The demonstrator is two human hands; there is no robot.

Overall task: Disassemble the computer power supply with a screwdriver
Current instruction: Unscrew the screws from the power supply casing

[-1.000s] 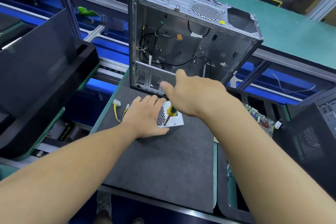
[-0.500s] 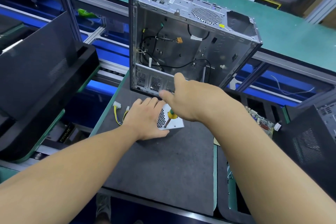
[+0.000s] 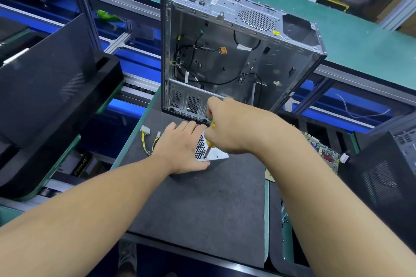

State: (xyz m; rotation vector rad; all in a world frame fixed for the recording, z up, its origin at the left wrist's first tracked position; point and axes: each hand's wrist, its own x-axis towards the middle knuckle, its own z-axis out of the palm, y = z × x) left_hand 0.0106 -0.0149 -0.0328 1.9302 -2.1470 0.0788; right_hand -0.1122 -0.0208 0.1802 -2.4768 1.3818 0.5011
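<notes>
Grip closes on the screwdriver handle

At the left, yellow cables (image 3: 146, 141) run out from the power supply (image 3: 215, 154), which lies on the dark mat (image 3: 202, 209) just before the open computer case (image 3: 225, 56). The left hand (image 3: 182, 147) lies flat on the unit as a second ago, fingers straight, pressing it down. The screwdriver (image 3: 209, 143) has its tip at a screw in the near corner. The right hand (image 3: 228, 129) has changed: its forefinger was stretched out before, and now the fingers are curled round the yellow handle. I judge that the turning of this screw is beginning.
</notes>
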